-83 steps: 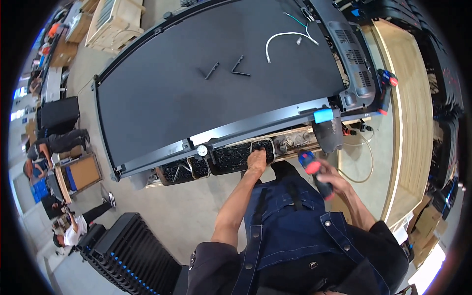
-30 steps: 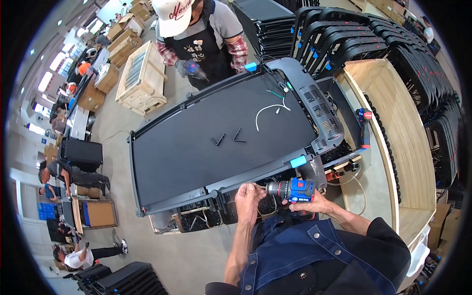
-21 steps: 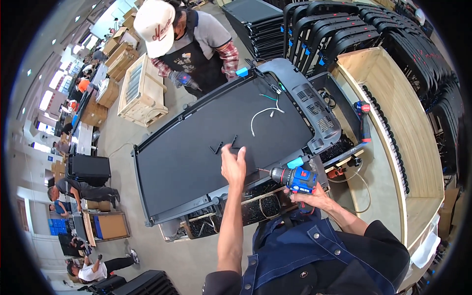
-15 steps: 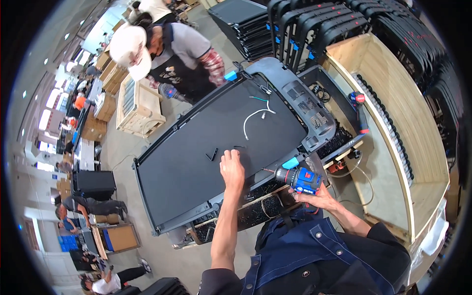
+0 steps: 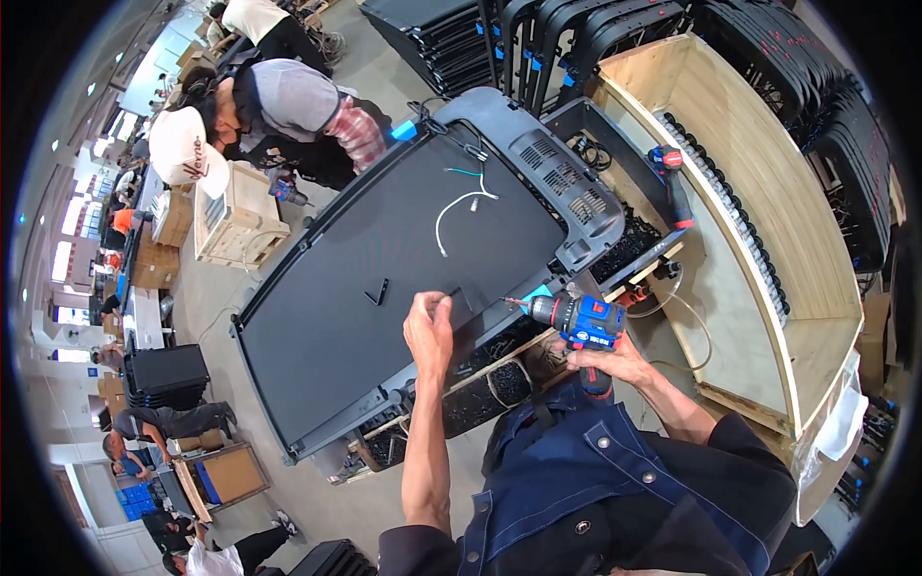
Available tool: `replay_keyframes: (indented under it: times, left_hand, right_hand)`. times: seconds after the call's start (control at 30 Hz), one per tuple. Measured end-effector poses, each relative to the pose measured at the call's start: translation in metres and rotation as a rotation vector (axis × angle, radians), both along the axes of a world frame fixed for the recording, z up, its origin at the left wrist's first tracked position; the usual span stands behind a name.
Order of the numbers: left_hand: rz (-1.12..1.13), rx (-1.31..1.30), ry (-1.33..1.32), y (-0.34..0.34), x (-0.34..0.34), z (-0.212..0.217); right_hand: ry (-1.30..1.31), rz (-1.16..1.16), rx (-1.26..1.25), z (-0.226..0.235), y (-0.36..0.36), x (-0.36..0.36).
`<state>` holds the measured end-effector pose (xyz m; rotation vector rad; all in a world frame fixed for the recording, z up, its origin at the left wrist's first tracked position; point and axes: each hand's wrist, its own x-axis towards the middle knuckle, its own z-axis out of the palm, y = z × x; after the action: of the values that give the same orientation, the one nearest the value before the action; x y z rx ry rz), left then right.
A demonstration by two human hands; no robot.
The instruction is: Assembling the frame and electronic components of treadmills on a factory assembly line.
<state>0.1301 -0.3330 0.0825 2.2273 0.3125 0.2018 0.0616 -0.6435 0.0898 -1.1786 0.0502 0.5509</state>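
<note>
A blue and black cordless drill (image 5: 588, 322) is gripped in my right hand (image 5: 619, 363), its bit pointing left over the near edge of a treadmill deck. Curled fingers close my left hand (image 5: 429, 334) above the black running belt (image 5: 336, 259), near its front side; whatever they hold, if anything, is hidden. Left of that hand lies a small black angled piece (image 5: 377, 292) on the belt. Farther back, a white cable (image 5: 461, 217) with a green wire rests there. The grey motor cover (image 5: 567, 173) sits at the deck's right end. Blue tape (image 5: 538, 293) marks the near rail by the bit.
A second drill-like power tool (image 5: 672, 187) rests by a large wooden crate (image 5: 749, 259) on the right. Across the deck, a co-worker (image 5: 288, 115) bends with another drill (image 5: 286, 189). Black frames (image 5: 538, 48) stand behind. Another wooden crate (image 5: 240, 221) is at the far left.
The view has shifted, sliding the deck leftward. My left hand has moved away from the angled piece, and the drill has shifted slightly right along the near rail. The co-worker leans lower.
</note>
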Motion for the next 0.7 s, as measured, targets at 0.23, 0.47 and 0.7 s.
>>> replay_keyframes:
  times: [0.23, 0.47, 0.7]
  left_hand:
    - [-0.002, 0.168, 0.345, -0.039, -0.025, 0.001]
    - [-0.190, 0.443, -0.151, -0.047, -0.021, -0.015]
    - [-0.528, 0.455, -0.437, -0.039, 0.012, -0.022]
  right_hand:
    - [0.035, 0.021, -0.039, 0.012, -0.008, 0.007]
    - [-0.017, -0.011, -0.003, 0.010, -0.017, 0.010]
    - [-0.057, 0.113, -0.285, 0.043, -0.028, 0.040]
